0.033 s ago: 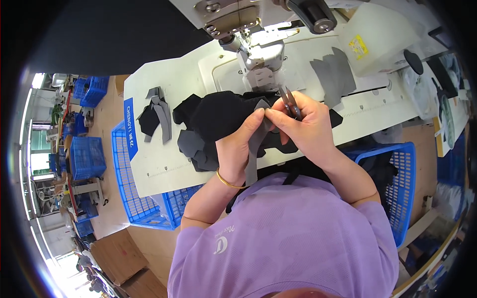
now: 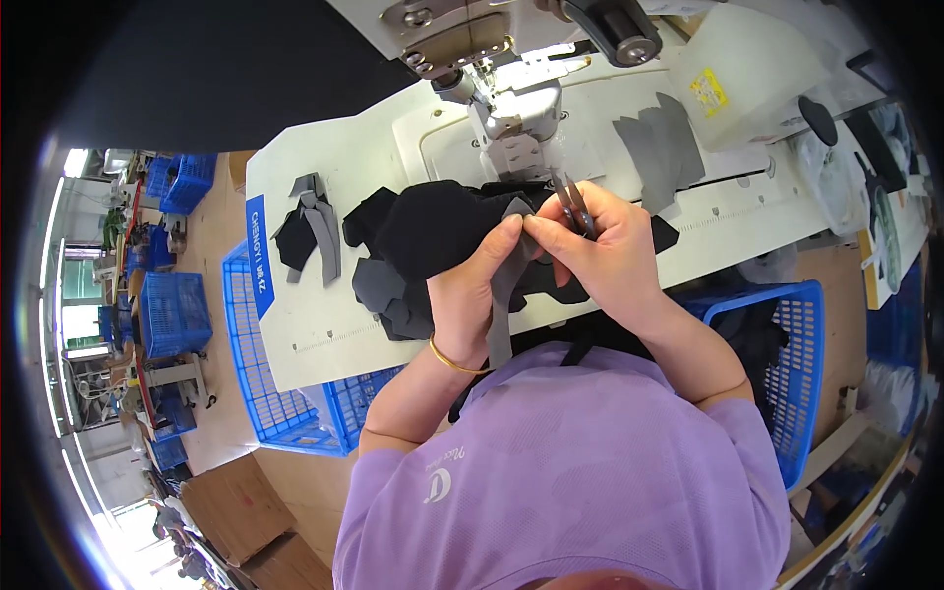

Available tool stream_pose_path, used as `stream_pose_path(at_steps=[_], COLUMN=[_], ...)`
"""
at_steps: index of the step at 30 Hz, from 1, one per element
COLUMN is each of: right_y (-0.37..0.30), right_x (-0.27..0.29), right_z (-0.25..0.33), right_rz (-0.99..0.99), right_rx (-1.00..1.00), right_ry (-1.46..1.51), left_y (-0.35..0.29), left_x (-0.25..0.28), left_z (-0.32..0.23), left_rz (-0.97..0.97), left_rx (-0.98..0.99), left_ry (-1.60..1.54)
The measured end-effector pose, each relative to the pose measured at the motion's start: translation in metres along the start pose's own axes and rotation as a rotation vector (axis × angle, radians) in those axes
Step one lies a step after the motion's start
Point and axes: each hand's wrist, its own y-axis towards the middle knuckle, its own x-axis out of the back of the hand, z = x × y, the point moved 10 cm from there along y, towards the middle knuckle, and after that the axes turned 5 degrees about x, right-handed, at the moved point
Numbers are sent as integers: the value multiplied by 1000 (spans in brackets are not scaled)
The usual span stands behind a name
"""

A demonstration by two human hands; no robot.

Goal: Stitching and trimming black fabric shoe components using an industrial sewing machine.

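Note:
My left hand (image 2: pixel 474 285) is closed, with thumb and finger pinching the edge of a grey fabric strip (image 2: pixel 504 295) that hangs down towards my chest. Against it my right hand (image 2: pixel 612 251) pinches at the same edge, thumb tip nearly meeting the left thumb. Small dark thread snips (image 2: pixel 573 205) are tucked in the right fingers, blades pointing up and away from me. Black fabric (image 2: pixel 433 231) lies bunched beside and beneath both hands. Grey fabric pieces (image 2: pixel 388 295) rest left of my left hand. What the right fingertips grip underneath is hidden.
Beyond my hands stands a sewing machine (image 2: pixel 521 108) on a white table (image 2: pixel 324 359). Stacked grey pieces (image 2: pixel 659 147) lie right of the needle, black and grey scraps (image 2: pixel 310 231) at the left. Blue crates (image 2: pixel 261 364) flank the table; another (image 2: pixel 801 374) holds dark cloth.

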Motion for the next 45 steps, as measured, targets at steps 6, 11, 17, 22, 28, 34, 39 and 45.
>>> stream_pose_path(at_steps=[6,11,17,22,28,34,39,45], right_y=[-2,-10,-12,-13,-15,-17,-19,-17], right_x=[5,-5,-5,-5,-5,-3,-4,-6], right_z=[-3,-11,-4,-2,-1,-2,-14,-4], right_rz=[-82,-5,-38,-44,-76,-73,-52,-98], right_rx=[110,31,137,157,238,296,164,316], right_ry=[27,149,7,-20,-61,-92,89,-77], left_y=[2,7,4,5,2,1,2,1], left_x=[16,13,9,9,9,6,12,9], left_z=[6,12,7,3,2,-1,-5,-1], left_rz=[-141,-37,-94,-99,-121,-121,-178,-155], left_rx=[-6,44,91,62,77,126,112,116], left_ry=[-22,-12,-13,-15,31,77,53,22])
